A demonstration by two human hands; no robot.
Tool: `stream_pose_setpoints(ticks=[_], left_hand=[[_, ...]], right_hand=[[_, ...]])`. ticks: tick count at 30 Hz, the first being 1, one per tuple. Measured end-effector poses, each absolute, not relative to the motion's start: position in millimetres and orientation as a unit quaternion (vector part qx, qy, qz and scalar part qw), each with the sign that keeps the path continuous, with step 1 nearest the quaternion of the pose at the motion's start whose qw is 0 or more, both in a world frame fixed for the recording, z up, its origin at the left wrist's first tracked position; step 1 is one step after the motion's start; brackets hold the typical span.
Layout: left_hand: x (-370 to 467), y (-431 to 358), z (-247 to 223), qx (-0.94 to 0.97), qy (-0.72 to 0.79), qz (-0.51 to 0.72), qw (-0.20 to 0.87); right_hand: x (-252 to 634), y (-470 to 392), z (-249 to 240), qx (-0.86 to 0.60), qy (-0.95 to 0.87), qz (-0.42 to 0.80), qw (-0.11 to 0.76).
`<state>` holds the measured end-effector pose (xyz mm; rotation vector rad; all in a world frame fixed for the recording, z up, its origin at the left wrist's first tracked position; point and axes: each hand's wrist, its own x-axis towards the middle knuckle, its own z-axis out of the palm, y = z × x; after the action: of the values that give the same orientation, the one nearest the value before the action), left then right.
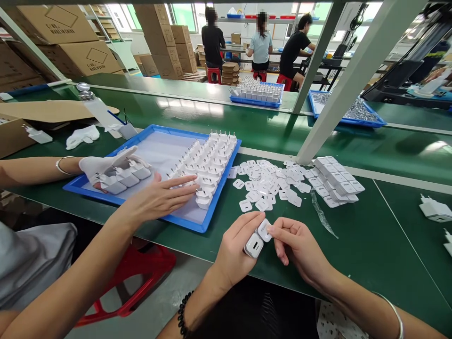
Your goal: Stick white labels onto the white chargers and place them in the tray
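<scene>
Two white plug chargers [254, 246] lie side by side in my left hand [235, 249], whose fingers wrap round them. A port slot shows on the nearer charger's end face. My right hand [303, 245] has its thumb and index finger pinched at the end face of the other charger [264, 230]. Whether a thin piece is between those fingertips I cannot make out. Just beyond my hands, a loose pile of small white rounded-square pieces [263, 181] is spread on the green bench [356, 254].
To the left, a co-worker's gloved hand [106, 165] holds several chargers over a blue tray [203, 226], and a bare hand [165, 197] reaches across it. Stacked white sheets [337, 181] and a clear plastic strip [322, 214] lie right of the pile. A white post [339, 99] rises behind.
</scene>
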<state>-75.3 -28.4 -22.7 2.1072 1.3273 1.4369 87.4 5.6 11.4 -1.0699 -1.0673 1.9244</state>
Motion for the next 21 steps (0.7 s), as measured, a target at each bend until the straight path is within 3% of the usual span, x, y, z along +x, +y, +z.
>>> stream_pose_setpoints(ticks=[6, 11, 17, 21], left_hand=[[-76, -27, -20, 0.714, 0.459, 0.501, 0.17], [-78, -24, -10, 0.666, 0.464, 0.509, 0.287], [-82, -27, -8, 0.591, 0.467, 0.524, 0.398], [-83, -27, -7, 0.591, 0.451, 0.527, 0.412]], right_hand=[[92, 14, 15, -0.423, -0.522, 0.69, 0.269], [89, 13, 10, -0.442, -0.589, 0.605, 0.301], [91, 13, 7, -0.327, -0.567, 0.706, 0.27], [94, 17, 9, -0.287, -0.542, 0.749, 0.251]])
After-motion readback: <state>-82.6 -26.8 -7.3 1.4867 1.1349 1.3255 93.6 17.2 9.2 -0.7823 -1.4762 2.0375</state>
